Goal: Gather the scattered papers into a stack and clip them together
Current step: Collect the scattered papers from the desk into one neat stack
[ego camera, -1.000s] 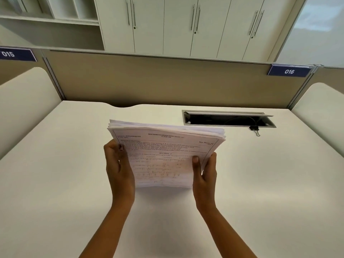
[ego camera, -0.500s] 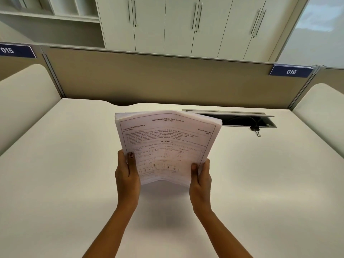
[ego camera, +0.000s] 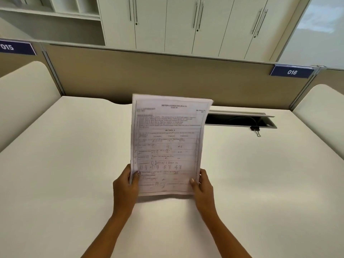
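A stack of printed exam papers stands nearly upright over the middle of the white desk, its bottom edge close to the desk surface. My left hand grips the stack's lower left edge, thumb on the front sheet. My right hand grips the lower right edge the same way. A black binder clip lies on the desk to the right, by the cable slot, apart from both hands.
A recessed cable slot opens in the desk behind the stack on the right. A beige partition with labels 015 and 016 closes the back. Neighbouring desks flank both sides; cabinets stand beyond.
The stack has swung from lying nearly flat to standing upright facing me. Both hands slid down to its lower corners and came closer together.
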`<state>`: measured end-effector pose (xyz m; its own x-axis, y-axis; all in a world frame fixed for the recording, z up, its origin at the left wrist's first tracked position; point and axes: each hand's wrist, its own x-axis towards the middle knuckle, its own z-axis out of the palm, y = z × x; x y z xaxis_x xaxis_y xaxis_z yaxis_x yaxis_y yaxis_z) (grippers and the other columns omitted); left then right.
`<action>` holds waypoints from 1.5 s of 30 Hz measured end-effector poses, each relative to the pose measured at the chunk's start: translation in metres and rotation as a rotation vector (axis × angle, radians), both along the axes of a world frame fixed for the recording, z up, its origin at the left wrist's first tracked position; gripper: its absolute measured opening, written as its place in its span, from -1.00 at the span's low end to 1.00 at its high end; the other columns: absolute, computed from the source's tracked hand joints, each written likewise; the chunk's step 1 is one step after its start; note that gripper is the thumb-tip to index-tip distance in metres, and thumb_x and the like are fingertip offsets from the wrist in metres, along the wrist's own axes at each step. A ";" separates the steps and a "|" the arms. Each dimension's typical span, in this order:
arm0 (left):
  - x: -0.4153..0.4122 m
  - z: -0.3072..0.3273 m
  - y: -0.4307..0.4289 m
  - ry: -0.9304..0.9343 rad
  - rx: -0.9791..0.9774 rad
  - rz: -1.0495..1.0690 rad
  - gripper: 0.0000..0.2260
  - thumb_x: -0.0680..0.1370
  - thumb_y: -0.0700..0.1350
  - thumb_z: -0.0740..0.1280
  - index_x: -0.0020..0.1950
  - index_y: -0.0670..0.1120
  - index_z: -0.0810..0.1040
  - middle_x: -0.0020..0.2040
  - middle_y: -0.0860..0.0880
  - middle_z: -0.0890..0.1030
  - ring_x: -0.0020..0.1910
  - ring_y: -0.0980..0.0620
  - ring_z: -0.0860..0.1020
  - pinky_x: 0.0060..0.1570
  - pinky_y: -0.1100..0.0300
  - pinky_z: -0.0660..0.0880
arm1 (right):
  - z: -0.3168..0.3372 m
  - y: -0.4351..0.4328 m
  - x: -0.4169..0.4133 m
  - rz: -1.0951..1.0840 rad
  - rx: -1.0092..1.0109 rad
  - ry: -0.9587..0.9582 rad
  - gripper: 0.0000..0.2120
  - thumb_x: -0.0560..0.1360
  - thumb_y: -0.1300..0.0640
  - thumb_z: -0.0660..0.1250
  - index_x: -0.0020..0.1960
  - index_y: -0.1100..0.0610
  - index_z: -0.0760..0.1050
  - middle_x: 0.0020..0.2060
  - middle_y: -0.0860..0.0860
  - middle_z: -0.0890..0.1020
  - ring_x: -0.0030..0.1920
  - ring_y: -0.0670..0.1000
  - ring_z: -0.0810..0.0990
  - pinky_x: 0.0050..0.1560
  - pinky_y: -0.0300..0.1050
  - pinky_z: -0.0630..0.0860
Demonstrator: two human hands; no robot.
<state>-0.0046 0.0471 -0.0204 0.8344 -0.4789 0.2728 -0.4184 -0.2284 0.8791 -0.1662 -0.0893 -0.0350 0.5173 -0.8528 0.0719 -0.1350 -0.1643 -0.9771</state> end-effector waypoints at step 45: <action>0.004 0.024 -0.002 0.152 -0.176 0.142 -0.80 0.65 -0.09 0.04 0.15 -0.13 0.38 0.04 -0.04 0.52 -0.09 0.11 0.51 -0.21 0.27 0.45 | 0.027 -0.027 -0.020 -0.219 0.049 -0.241 -0.90 0.62 0.19 0.14 0.03 0.15 0.43 -0.03 0.07 0.61 -0.03 0.02 0.62 -0.17 -0.21 0.61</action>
